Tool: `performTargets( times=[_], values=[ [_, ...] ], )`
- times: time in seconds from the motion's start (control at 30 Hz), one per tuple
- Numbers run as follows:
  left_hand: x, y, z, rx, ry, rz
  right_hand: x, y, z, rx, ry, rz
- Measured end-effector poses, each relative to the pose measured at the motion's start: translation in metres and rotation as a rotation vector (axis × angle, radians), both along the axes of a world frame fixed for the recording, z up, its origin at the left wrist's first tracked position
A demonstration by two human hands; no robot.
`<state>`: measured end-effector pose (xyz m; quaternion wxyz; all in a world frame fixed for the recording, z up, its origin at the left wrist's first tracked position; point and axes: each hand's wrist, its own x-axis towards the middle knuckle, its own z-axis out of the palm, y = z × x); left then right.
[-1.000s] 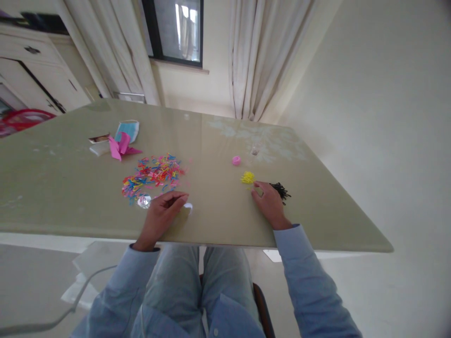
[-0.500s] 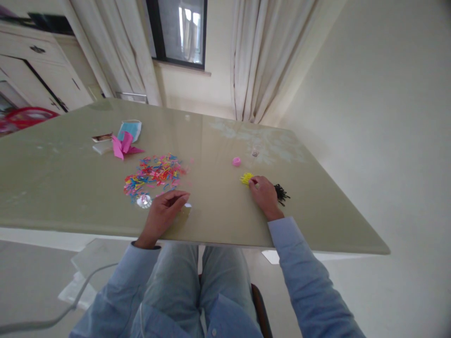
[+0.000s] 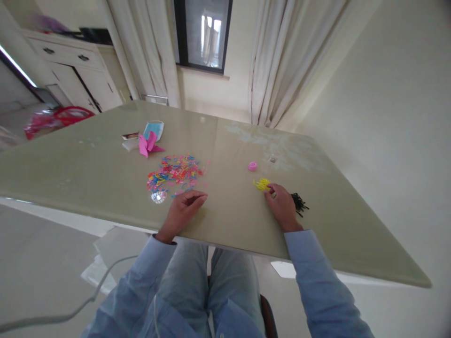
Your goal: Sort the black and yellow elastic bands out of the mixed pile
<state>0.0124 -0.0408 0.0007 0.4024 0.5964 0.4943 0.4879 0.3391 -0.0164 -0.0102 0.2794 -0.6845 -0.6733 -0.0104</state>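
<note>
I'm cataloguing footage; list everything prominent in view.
table: one, greenish, centre
mixed pieces: many, multicoloured, left half
shiny item: one, silvery, by mixed pieces
yellow pieces: one pile, yellow, right half
black pieces: one pile, black, further right
round item: one, pink, beyond yellow pieces
mask: one, blue, back left
folded item: one, pink, by mask
window: one, dark frame, behind table
curtains: two, cream, flanking window
cabinet: one, cream, back left
cable: one, grey, lower left
jeans: pair, pale, below table
left hand: one, blue sleeve, table's front
right hand: one, blue sleeve, by yellow pieces

two hands point(image 3: 181, 211) point(image 3: 282, 206); three heaps of bits point(image 3: 179, 172) point(image 3: 261, 184) point(image 3: 299, 202); one mask point(image 3: 155, 129); one pink folded shape point(image 3: 150, 142)
</note>
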Motion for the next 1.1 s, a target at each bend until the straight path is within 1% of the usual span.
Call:
performTargets(
  times=[0.17, 0.27, 0.37, 0.5, 0.6, 0.7, 0.83, 0.97, 1.1],
  values=[
    [-0.002, 0.002, -0.004, -0.027, -0.041, 0.025, 0.003, -0.001, 0.0, 0.037, 0.045, 0.016],
    [-0.011, 0.012, -0.005, 0.022, 0.019, 0.046, 0.001, -0.005, 0.002, 0.037, 0.097, 0.029],
    [-0.027, 0.032, 0.002, 0.112, 0.24, 0.071, -0.005, -0.009, 0.004, 0.0, 0.129, 0.046],
    [-0.046, 0.07, 0.02, 0.208, 0.674, 0.066, -0.011, -0.012, 0.005, -0.037, 0.123, 0.063],
    [-0.052, 0.095, 0.029, 0.247, 0.935, -0.029, -0.011, -0.012, 0.005, -0.043, 0.129, 0.066],
    [-0.051, 0.111, 0.029, 0.26, 1.101, -0.138, -0.01, -0.01, 0.004, -0.037, 0.135, 0.075],
    [-0.051, 0.118, 0.024, 0.258, 1.179, -0.254, -0.009, -0.01, 0.004, -0.047, 0.135, 0.09],
    [-0.054, 0.12, 0.021, 0.253, 1.211, -0.25, -0.009, -0.012, 0.005, -0.068, 0.138, 0.094],
    [-0.054, 0.119, 0.023, 0.271, 1.234, -0.274, -0.01, -0.012, 0.006, -0.082, 0.151, 0.096]
  ],
)
